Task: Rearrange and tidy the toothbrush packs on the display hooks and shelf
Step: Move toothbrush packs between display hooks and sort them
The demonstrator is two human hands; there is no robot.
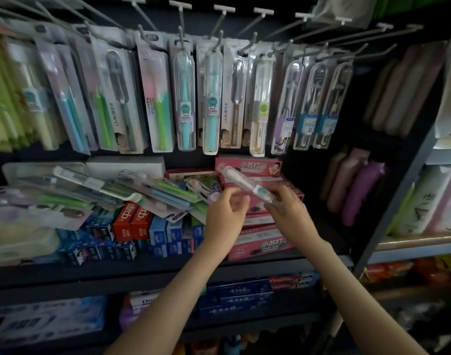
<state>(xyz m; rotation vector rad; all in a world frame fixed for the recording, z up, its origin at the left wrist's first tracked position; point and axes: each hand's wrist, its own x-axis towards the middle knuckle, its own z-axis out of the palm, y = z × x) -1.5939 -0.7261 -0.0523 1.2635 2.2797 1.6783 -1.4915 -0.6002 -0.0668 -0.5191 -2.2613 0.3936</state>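
**A:** The right hand [288, 213] has a clear pack [241, 181] pinched by its near end, thumb and fingers closed round it. The far end tilts up and left over the pink boxes [260, 243].

**B:** And the left hand [225, 213]?

**A:** It's just left of the pack and a touch below it, fingers curled. It's blurred, so I can't tell whether it touches or holds anything.

**B:** Any writing on the pack?

**A:** There's a teal-and-white label by the right fingertips, too blurred to read. The pink boxes do read: "小苏打", and the nearest adds "BAKING SODA" beneath.

**B:** What's up on the hooks [220, 39]?

**A:** A full row of hung packs. Dead centre, two teal brushes [184, 98] in clear cases each wear a "CLEAN" sticker. The white card [229, 98] to their right says "LMK", and so does another further left.

**B:** And the shelf [91, 275]?

**A:** At the left, loose packs [104, 188] are heaped aslant with green and blue brushes inside. They lie on top of red boxes [132, 221] and blue boxes [165, 234]. The pink stack sits to the right, under both hands.
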